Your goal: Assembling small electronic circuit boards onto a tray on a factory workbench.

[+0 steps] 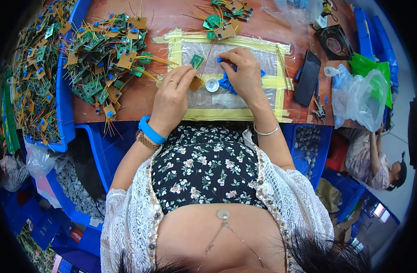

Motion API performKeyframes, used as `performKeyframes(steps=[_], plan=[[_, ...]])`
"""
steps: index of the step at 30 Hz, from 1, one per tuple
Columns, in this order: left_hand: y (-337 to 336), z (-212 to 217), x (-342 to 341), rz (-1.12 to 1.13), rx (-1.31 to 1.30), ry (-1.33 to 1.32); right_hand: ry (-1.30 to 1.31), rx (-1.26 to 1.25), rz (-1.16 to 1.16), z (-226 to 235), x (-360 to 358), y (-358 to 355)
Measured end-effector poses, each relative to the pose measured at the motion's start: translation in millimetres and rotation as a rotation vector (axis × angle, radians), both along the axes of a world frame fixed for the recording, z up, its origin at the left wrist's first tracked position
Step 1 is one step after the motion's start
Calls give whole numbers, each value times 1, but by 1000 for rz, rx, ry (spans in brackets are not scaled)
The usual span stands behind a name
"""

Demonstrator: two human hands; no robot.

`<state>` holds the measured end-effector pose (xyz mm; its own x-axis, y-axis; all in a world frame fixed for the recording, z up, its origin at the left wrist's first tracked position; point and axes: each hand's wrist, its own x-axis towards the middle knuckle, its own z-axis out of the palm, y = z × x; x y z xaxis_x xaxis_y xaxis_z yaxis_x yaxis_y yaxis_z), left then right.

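My left hand (172, 98) pinches a small green circuit board (197, 60) with thin yellow leads over a clear plastic mat (231, 98) taped down with yellow tape. My right hand (243, 73) holds a small blue part (221, 60) at its fingertips, close to the board. Under that hand lies a heap of small blue parts (227, 84). A small round clear cap (212, 85) and a brown board (196, 83) rest on the mat between the two hands.
A pile of green and brown boards (109, 52) lies left on the wooden table, more fill a blue tray (35, 77). A few boards (224, 20) sit at the top. A black phone (307, 78), pliers (319, 108), fan (334, 42) and plastic bags (363, 98) lie right. Another person (376, 161) sits lower right.
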<state>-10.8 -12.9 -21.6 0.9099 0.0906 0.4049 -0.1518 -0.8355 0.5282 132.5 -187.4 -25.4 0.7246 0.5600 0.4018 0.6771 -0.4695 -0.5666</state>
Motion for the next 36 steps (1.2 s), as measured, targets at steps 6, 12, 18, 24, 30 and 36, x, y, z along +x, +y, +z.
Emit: performKeyframes(steps=[6,12,18,24,30,36], plan=[[-9,1,5,89,16,-8,79,-29,-33,5,-2,0],[-15,5,16,179,-223,38,-61,-27,-17,-1,-2,5],[-3,3,16,152,134,-59,-82,-35,-23,3,-6,10],[-14,8,10,-1,316,122,-89,-31,-2,3,-8,16],[-13,5,11,-20,429,59,239,96,92,6,-7,37],[-15,3,10,-3,450,54,261,33,124,4,-2,50]])
